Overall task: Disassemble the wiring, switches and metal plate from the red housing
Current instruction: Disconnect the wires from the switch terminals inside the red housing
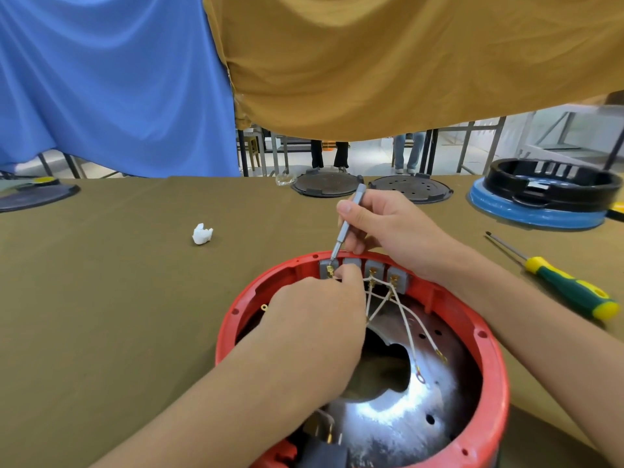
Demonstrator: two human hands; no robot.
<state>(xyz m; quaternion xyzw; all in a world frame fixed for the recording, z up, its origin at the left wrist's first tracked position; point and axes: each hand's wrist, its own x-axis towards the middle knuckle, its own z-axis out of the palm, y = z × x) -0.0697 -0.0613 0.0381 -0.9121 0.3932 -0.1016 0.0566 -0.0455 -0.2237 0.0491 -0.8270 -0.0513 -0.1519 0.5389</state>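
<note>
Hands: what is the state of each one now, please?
Left hand: fingers pinch a terminal at the switches.
Right hand: holds a gray bit.

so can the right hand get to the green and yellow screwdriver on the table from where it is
Probably yes, once free: the green and yellow screwdriver lies in the open beside the right forearm, nothing covering it. But the right hand holds a grey metal tool at the switches.

Housing (486, 336) sits on the surface (101, 298), switches (371, 270) along its far wall, plate (405, 417) inside, screwdriver (553, 276) to its right
</note>
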